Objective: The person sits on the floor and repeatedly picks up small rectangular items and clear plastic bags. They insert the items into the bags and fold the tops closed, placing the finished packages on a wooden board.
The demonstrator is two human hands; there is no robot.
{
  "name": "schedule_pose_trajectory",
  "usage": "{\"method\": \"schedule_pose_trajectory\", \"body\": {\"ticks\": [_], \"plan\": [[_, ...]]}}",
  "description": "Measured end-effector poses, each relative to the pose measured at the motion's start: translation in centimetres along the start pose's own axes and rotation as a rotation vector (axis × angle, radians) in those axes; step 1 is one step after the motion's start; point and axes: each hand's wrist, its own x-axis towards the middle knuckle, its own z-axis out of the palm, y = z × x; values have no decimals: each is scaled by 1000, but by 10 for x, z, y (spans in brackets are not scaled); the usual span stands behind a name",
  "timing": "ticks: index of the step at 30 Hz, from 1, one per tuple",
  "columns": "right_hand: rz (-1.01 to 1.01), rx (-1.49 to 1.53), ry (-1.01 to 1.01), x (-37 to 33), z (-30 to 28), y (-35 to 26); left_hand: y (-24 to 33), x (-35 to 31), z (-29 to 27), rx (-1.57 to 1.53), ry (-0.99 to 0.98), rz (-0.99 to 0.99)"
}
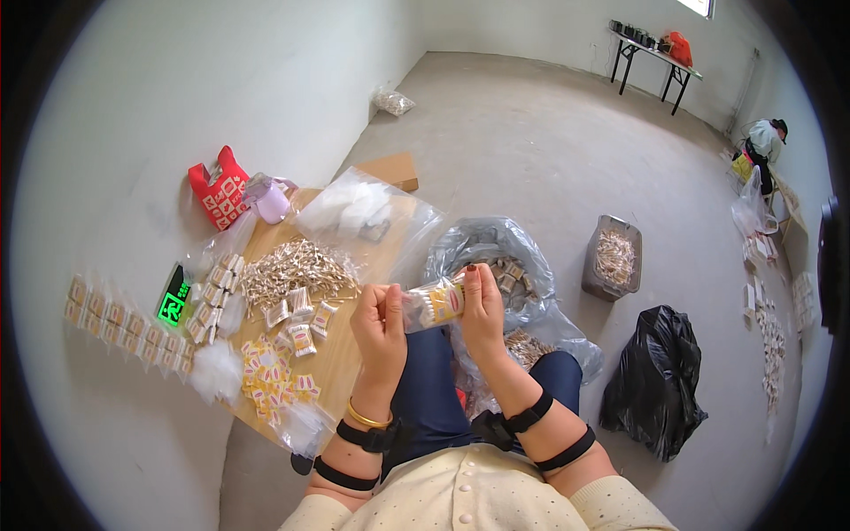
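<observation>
Above my lap, my left hand (381, 326) and my right hand (483, 311) pinch the two ends of a clear bag of cotton swabs (437, 305) with a yellow and white label card inside. Left of my hands, a heap of loose cotton swabs (297, 273) covers part of a wooden table (341, 376). Several filled swab packs (301, 339) lie just in front of that heap. Nearer me is a scatter of yellow label cards (268, 376), beside a stack of clear empty bags (305, 425).
Past my hands stands a container lined with grey plastic (478, 232), holding packs. Farther right are a grey bin of swabs (615, 257) and a black plastic bag (653, 380). Rows of packs (128, 332) line the table's left side. Another person (763, 142) works at the far right.
</observation>
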Motion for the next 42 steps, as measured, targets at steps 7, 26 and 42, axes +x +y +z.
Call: {"method": "schedule_pose_trajectory", "body": {"ticks": [7,26,42], "plan": [[23,192,-16,7,-22,-11,1,-5,10,-288,-61,-139],[-102,135,155,10,-72,-14,10,-14,14,-239,-228,-346],[116,59,439,-4,-249,39,-132,-185,-310,1296,139,-642]]}}
